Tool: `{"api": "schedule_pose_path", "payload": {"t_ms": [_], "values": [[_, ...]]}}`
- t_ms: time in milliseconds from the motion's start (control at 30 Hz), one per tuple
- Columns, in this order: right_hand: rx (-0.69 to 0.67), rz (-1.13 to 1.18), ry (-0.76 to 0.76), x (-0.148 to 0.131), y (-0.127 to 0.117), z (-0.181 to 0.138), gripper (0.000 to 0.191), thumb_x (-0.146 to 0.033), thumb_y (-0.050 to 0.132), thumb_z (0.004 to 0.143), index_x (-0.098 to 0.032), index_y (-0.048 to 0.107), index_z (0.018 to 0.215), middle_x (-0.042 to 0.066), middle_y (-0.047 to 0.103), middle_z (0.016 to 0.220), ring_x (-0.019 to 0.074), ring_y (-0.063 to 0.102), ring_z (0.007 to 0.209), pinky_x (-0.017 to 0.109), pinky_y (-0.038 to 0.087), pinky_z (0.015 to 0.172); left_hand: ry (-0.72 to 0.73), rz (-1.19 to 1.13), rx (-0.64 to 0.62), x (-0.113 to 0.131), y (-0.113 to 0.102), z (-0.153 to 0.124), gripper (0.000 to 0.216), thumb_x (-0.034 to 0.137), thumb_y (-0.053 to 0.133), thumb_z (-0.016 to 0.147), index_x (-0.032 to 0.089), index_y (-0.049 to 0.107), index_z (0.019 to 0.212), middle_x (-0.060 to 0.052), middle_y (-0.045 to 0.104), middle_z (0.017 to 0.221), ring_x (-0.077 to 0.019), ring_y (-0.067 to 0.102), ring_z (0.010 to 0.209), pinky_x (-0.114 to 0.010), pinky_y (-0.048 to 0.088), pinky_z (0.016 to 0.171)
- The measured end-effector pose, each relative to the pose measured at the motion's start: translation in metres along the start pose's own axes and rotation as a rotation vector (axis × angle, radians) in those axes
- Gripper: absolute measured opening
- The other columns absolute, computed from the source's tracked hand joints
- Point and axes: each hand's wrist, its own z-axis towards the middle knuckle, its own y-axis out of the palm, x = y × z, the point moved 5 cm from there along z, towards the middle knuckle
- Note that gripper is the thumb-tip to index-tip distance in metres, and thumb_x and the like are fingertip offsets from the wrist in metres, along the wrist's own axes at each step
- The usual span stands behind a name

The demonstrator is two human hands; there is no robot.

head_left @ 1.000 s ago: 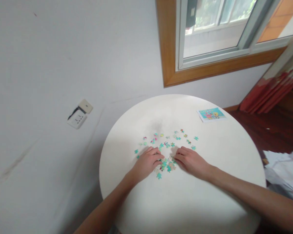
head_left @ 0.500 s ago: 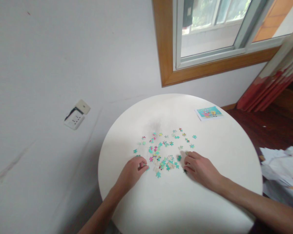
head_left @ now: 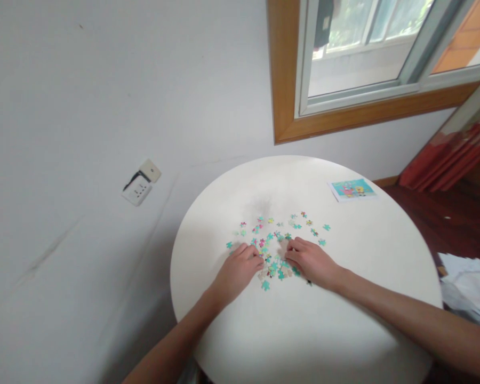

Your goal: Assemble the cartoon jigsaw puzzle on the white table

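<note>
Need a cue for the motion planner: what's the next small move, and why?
Probably draw the right hand slightly outward, easing a piece off the pile. Puzzle pieces lie bunched between it and the left hand, while the outer pieces farther back lie more spread out.

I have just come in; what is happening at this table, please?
A person's left hand and right hand are at the near cluster of puzzle pieces on a white table, one on each side. I cannot tell whether either grip holds one. More pieces lie loose beyond the hands; a picture lies farther back, at right.
</note>
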Motion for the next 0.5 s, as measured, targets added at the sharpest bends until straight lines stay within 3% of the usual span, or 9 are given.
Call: {"api": "schedule_pose_path", "payload": {"t_ms": [133,267,500], "values": [[0.065,0.138,0.138,0.019,-0.008,0.002,0.025,-0.012,0.049,0.095,-0.018,0.071,0.085,0.008,0.068,0.095,0.0194,0.062,0.092,0.028,0.045,0.08,-0.075,-0.139,0.063,-0.008,-0.006,-0.007,0.022,0.023,0.052,0.101,0.019,0.071,0.09,-0.006,0.064,0.097,-0.0203,0.056,0.099,-0.034,0.044,0.091],[0.07,0.207,0.331,0.047,-0.017,0.008,0.023,-0.012,0.052,0.09,-0.02,0.073,0.082,0.005,0.073,0.086,0.0192,0.066,0.083,0.027,0.043,0.075,-0.226,-0.292,-0.032,-0.02,-0.004,-0.028,0.018,0.022,0.059,0.094,0.018,0.07,0.08,-0.004,0.065,0.09,-0.0199,0.058,0.092,-0.033,0.044,0.086],[-0.029,0.129,0.475,0.06,-0.014,0.014,0.018,-0.018,0.057,0.087,-0.021,0.073,0.078,0.006,0.075,0.082,0.0214,0.067,0.078,0.027,0.039,0.065,-0.394,-0.226,-0.083,-0.026,0.003,-0.051,0.029,0.029,0.065,0.089,0.017,0.057,0.064,-0.003,0.059,0.078,-0.0189,0.057,0.081,-0.03,0.042,0.074]]}}
